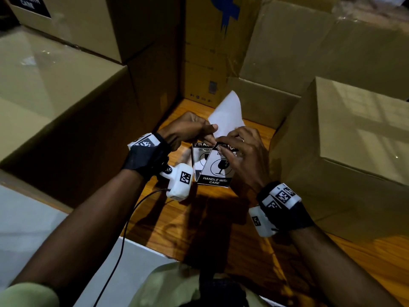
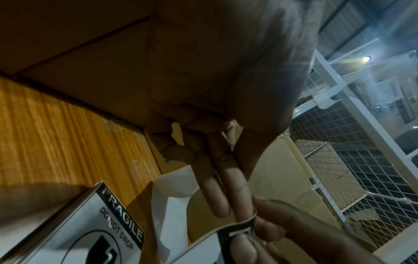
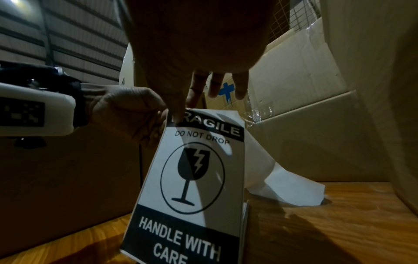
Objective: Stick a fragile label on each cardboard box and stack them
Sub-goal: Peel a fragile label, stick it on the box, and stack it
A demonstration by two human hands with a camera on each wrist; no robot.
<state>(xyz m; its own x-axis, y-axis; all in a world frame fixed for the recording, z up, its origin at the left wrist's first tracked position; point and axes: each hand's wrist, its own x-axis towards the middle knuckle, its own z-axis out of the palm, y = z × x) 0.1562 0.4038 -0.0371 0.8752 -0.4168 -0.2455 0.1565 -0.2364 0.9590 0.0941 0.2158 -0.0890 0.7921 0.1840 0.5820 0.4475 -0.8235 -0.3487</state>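
Note:
A black and white fragile label (image 1: 215, 168) stands tilted over the wooden table (image 1: 199, 229), its lower edge on a small stack of the same labels (image 1: 197, 157). My left hand (image 1: 210, 135) and right hand (image 1: 221, 145) both pinch its top left corner. In the right wrist view the label (image 3: 194, 169) faces the camera and the right thumb (image 3: 178, 112) covers the first letter. In the left wrist view that corner (image 2: 239, 229) curls against the left fingers (image 2: 228, 192). Plain cardboard boxes stand to the left (image 1: 55, 89) and right (image 1: 354, 134).
A curled white backing sheet (image 1: 228, 114) lies on the table just behind the hands. More boxes close off the back, one with a blue mark (image 1: 221, 41) and one at far left bearing a black label (image 1: 28, 5). Wire mesh racking (image 2: 350, 160) stands beyond.

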